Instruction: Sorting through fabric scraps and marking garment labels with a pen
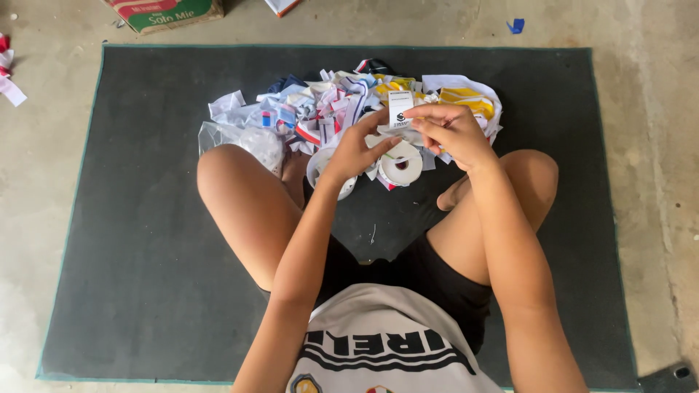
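Both hands pinch a small white printed label (400, 109) between them, the left hand (354, 149) closed on its lower edge and the right hand (449, 131) closed on its upper right side, holding it upright above a white roll of tape (401, 167). Just beyond lies a heap of mixed white, yellow and blue fabric labels (342, 98) on a dark grey mat (145, 218), with a clear plastic bag (244, 138) beside the left knee.

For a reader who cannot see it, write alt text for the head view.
A seated person's left hand and right hand hold a white label strip above a pile of fabric labels and a white tape roll on a dark mat.
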